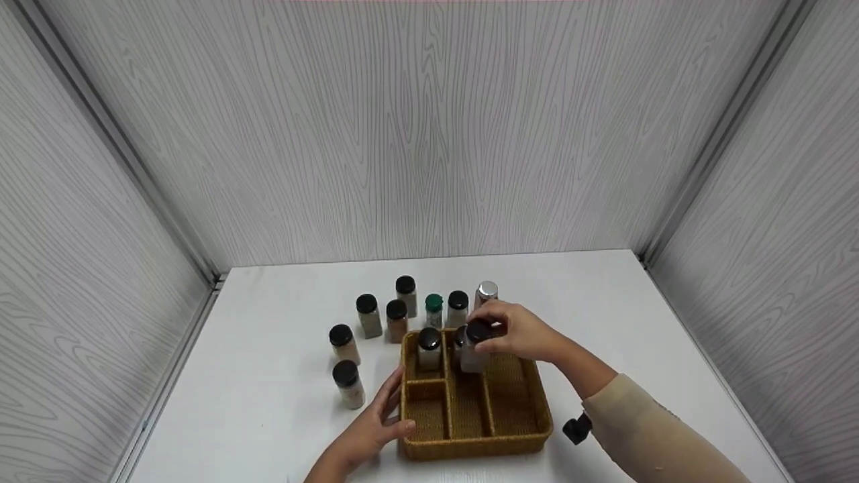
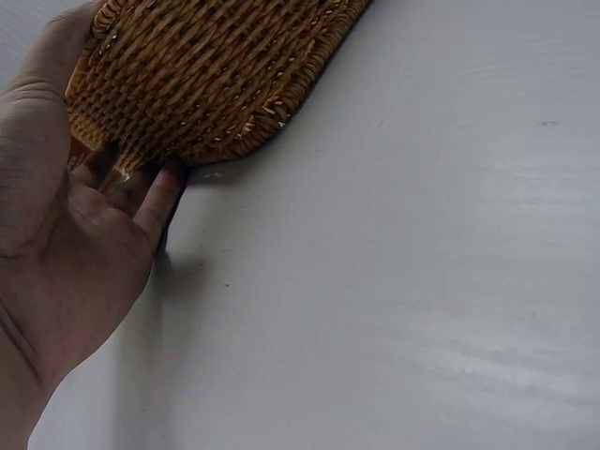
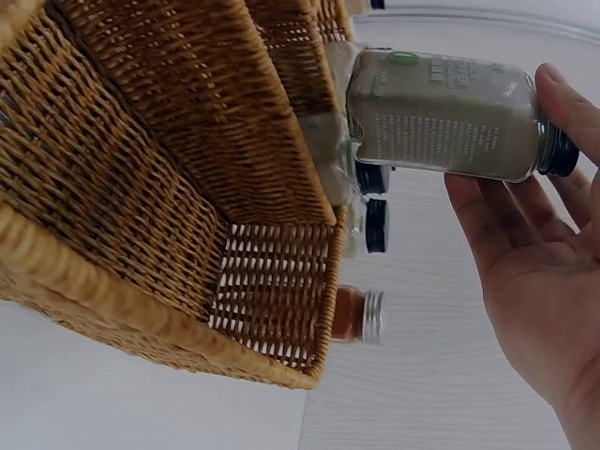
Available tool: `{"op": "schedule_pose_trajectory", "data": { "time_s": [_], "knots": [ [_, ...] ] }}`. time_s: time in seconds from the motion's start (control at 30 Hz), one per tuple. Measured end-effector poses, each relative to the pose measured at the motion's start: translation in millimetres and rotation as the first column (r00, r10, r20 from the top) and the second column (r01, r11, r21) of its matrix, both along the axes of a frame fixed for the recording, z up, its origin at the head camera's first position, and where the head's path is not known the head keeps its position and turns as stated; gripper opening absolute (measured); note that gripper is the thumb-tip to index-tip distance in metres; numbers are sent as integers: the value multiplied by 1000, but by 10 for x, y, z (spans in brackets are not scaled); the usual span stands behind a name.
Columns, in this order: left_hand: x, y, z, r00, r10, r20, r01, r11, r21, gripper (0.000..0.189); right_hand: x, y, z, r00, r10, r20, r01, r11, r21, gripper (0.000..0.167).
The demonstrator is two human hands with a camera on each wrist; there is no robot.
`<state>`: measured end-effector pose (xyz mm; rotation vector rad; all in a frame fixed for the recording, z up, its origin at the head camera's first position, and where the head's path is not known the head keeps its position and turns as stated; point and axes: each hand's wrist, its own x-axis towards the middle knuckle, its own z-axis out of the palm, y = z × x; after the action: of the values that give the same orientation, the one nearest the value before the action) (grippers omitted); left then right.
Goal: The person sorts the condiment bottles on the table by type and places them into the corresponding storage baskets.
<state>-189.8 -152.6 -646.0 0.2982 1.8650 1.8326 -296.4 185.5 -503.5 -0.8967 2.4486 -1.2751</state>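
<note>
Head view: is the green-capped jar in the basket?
No, the green-capped jar stands on the table, beyond the far rim of the basket.

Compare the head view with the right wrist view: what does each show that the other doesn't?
Only the head view: the left grip on the side of the basket, the green-capped jar beyond it, and the right sleeve.

Only the right wrist view: the printed writing on the held jar, legible as lines of text though not readable here.

Both: the right grip holding that black-capped jar, the basket, and a silver-capped jar.
</note>
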Motion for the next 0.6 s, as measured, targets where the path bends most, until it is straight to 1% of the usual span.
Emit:
{"op": "schedule_pose_trajectory", "data": {
  "time_s": [0.17,0.3,0.47,0.6],
  "knots": [
    [8,2,14,1000,-6,-4,6,1000,4,95,55,-76,-73,999,1,-37,1,998,56,44],
    [7,2,18,1000,-12,-6,12,1000,15,96,98,-134,-141,995,11,-95,1,993,116,40],
    [-2,6,7,1000,-11,-6,11,1000,20,95,147,-194,-209,986,20,-164,12,981,195,41],
    [-12,6,-10,1000,-15,-13,16,1000,23,95,172,-232,-242,982,27,-188,15,976,218,43]
  ]
}}
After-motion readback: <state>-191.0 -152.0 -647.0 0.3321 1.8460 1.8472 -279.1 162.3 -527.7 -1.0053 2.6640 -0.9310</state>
